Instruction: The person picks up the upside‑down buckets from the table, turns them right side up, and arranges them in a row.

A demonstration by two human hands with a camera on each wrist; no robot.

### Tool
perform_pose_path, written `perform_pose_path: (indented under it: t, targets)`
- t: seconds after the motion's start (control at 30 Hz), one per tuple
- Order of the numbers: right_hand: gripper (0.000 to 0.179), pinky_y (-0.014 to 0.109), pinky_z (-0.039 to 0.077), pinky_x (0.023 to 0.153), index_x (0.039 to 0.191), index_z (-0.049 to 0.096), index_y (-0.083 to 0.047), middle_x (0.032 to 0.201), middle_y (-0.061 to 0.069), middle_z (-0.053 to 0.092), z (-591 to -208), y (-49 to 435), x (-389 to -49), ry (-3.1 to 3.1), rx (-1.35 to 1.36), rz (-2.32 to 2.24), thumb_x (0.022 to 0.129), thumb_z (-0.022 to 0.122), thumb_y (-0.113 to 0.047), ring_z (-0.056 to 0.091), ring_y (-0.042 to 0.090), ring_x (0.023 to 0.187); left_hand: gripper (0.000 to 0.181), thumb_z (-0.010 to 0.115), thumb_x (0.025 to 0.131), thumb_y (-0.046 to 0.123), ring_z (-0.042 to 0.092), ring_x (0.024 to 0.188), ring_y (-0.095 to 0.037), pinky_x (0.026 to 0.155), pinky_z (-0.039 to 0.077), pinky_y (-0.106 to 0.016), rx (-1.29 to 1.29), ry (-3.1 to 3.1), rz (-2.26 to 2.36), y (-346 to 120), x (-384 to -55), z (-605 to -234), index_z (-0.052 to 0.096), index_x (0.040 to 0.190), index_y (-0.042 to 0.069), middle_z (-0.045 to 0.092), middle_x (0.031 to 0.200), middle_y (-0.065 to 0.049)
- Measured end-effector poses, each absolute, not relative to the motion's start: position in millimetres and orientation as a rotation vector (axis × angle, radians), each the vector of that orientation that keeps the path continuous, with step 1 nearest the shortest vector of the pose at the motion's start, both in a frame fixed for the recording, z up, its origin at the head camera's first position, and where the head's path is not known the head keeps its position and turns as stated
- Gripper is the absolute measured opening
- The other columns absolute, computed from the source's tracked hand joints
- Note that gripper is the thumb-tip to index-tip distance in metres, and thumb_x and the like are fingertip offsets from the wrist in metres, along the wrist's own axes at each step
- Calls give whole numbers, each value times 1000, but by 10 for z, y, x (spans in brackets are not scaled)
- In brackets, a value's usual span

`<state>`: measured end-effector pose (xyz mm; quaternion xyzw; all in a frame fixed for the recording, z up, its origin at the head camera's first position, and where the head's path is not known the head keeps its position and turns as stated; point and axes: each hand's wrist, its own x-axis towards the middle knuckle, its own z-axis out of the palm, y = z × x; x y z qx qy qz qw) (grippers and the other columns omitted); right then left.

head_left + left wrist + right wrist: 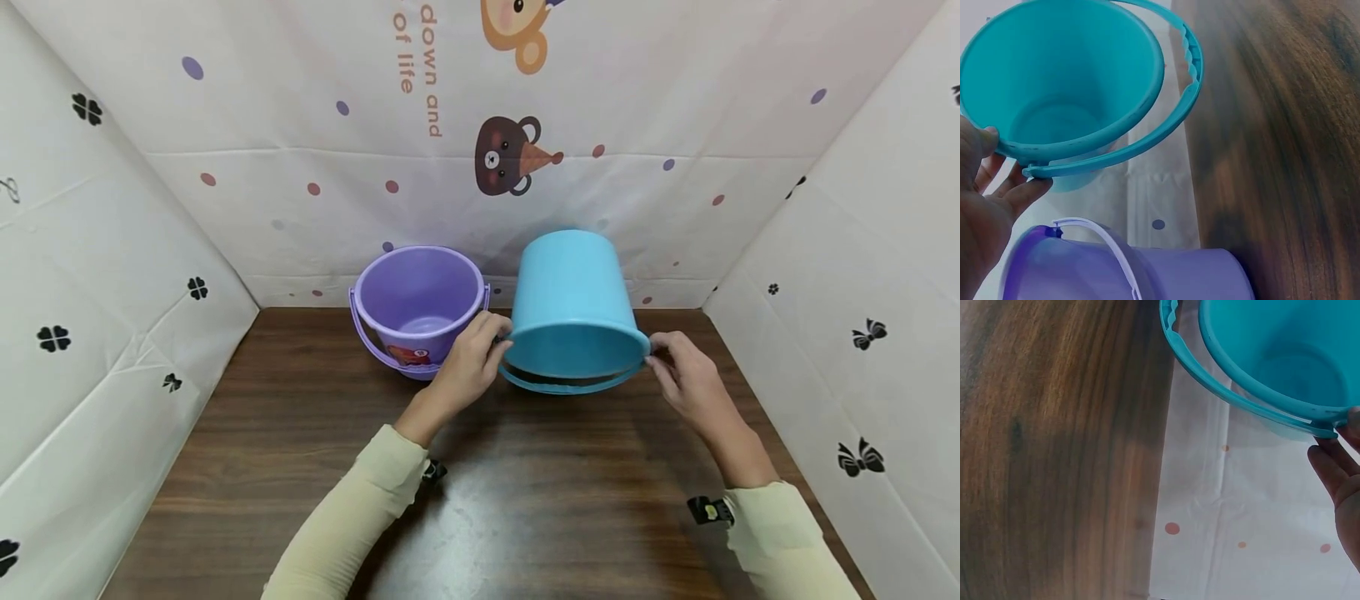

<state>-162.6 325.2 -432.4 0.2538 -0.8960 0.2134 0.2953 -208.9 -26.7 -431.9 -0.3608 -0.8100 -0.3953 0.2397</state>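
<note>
Rim (1060,150) in both hands, holding blue bucket (573,279) tipped over at the far part of the table (300,467), pointing its mouth toward the near side and its base up toward the back wall (637,92). Gripping with hands well apart, one on each side of the mouth. Pinching the rim with left hand (468,354) beside one handle joint (1032,170), laying thumb over the edge and placing fingers (1025,190) underneath. Pinching the opposite side with right hand (690,375), close to the other joint. Letting the blue handle (562,388) hang below the mouth in a curve. Reaching in front of purple bucket (420,287) with left hand, covering part of its right side in the head view. Having purple bucket standing upright on the table, just left of blue bucket, showing a red label (409,356) and its own handle (390,361) hanging down across the front. Wearing pale sleeves (352,508) and a dark strap (709,510) at each wrist. Working between side walls (112,233) printed with clovers (87,109) and bows (861,457), facing dots (192,67) and bears (498,157) on the back wall. Finding contact between blue bucket and back wall hard to tell.
</note>
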Motion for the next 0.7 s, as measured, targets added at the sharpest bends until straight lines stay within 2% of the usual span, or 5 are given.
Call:
perform_pose_path:
  t: [0.27,0.4,0.5,0.6,0.7]
  targets:
    - [38,3,44,81,119,57,4,107,16,62,-4270,3205,-1608,-2390,668,609,86,71,17,67,25,91,12,66,98,1,55,91,-20,78,51,-33,-944,-2181,-1137,-257,-2108,-4298,62,109,2,57,97,-9]
    - [39,28,59,76,121,57,5,109,17,62,-4229,3195,-1619,-2412,633,614,87,71,16,68,27,93,12,67,98,1,56,90,-21,77,52,-33,-936,-2162,-1132,-249,-2113,-4277,63,109,2,58,97,-9]
    - [41,44,60,74,126,56,4,109,17,63,-4187,3192,-1630,-2437,610,604,88,71,14,67,27,93,13,67,98,1,58,90,-21,78,53,-33,-923,-2162,-1137,-241,-2109,-4266,63,110,1,59,97,-10]
    - [46,29,61,76,132,56,2,108,15,64,-4157,3192,-1647,-2458,601,599,89,71,12,67,24,91,14,68,97,2,59,88,-21,77,53,-33,-896,-2178,-1155,-236,-2098,-4260,63,111,1,60,97,-11]
    - [53,5,49,80,138,55,0,107,14,65,-4145,3195,-1657,-2466,608,614,89,72,12,67,24,90,16,69,97,1,59,87,-21,75,54,-33,-867,-2192,-1176,-233,-2092,-4264,64,112,0,61,96,-11]
